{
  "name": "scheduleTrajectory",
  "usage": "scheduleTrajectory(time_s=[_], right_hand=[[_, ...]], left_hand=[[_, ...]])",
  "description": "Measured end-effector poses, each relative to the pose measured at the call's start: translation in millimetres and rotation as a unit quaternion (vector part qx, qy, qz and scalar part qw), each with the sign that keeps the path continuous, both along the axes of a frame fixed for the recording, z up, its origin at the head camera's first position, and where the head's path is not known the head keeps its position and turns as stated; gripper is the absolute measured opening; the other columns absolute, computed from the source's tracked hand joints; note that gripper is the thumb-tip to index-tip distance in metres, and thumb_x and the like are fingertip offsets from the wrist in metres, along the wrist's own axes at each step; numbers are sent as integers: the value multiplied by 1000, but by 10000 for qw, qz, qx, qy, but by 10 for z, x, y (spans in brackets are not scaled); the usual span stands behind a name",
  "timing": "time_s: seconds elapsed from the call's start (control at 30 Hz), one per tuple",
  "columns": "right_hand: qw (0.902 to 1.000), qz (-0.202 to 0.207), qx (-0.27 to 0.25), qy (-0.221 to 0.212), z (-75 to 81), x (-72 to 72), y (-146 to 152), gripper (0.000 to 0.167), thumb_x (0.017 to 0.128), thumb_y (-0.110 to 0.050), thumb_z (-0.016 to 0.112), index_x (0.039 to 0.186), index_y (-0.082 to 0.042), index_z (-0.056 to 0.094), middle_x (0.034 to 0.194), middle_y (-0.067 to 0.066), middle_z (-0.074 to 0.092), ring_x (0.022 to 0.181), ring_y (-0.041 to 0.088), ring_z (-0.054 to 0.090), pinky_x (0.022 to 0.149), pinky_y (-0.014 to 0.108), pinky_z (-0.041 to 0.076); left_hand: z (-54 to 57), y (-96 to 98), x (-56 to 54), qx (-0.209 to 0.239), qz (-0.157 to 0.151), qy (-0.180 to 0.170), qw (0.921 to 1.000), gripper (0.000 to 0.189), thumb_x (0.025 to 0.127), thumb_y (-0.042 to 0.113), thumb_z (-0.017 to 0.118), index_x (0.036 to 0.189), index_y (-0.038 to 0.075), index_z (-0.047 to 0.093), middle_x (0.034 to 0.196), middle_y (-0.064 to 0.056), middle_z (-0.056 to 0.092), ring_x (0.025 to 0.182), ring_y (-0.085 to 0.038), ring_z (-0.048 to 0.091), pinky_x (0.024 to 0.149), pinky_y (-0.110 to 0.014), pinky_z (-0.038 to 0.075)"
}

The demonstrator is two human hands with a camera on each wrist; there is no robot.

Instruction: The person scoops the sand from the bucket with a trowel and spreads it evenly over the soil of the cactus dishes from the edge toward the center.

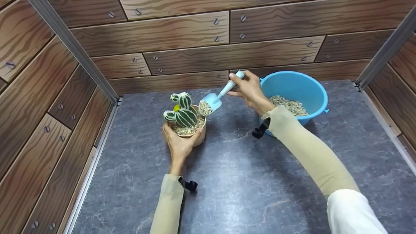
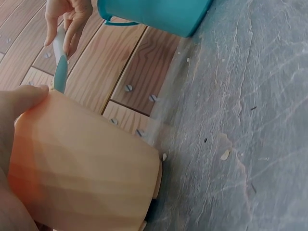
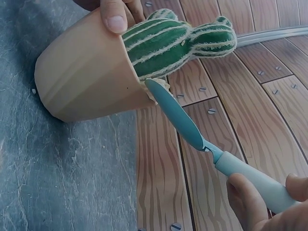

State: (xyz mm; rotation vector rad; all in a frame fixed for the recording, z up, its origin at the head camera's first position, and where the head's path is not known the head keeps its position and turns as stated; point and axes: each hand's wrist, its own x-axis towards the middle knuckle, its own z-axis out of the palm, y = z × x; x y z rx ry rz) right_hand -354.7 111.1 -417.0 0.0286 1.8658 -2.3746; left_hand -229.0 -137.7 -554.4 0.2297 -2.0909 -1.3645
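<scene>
My left hand (image 1: 180, 144) grips a tan flower pot (image 3: 82, 72) from the near side, its thumb along the rim. In the pot stands a green, white-striped cactus (image 1: 186, 117) with a yellow flower (image 1: 176, 108), and pale gravel (image 1: 187, 130) surrounds its base. My right hand (image 1: 249, 91) holds the pale handle of a small light-blue trowel (image 1: 213, 100) between thumb and fingers. The trowel tilts down towards the pot, its tip right at the rim. A heap of gravel (image 1: 205, 108) lies on the blade.
A blue bucket (image 1: 297, 86) with gravel (image 1: 289, 105) inside stands to the right, behind my right wrist. Wood-patterned walls (image 1: 182, 31) enclose the grey marbled surface (image 1: 237, 182) at the back and sides. Several stray grains (image 2: 225, 155) lie on that surface.
</scene>
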Motion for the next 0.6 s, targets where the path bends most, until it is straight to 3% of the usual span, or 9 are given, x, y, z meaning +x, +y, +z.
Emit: scheduleTrajectory(time_s=[0.27, 0.6], right_hand=[[9999, -17, 121, 41, 15, 5, -16, 23, 102, -21, 74, 113, -5, 61, 120, 17, 64, 92, 36, 78, 96, 52, 63], [9997, -55, 214, 99, 40, 9, -23, 22, 102, -20, 75, 114, -6, 63, 128, 24, 65, 90, 31, 79, 90, 48, 65]], left_hand=[[27, -48, -3, 61, -279, -225, 9993, 123, 61, 40, 103, 155, -1, 35, 147, -21, 49, 138, -38, 48, 125, -49, 35], [21, -164, -1, 43, -724, -97, 9973, 121, 62, 38, 104, 155, 0, 36, 146, -20, 50, 138, -37, 50, 125, -50, 36]])
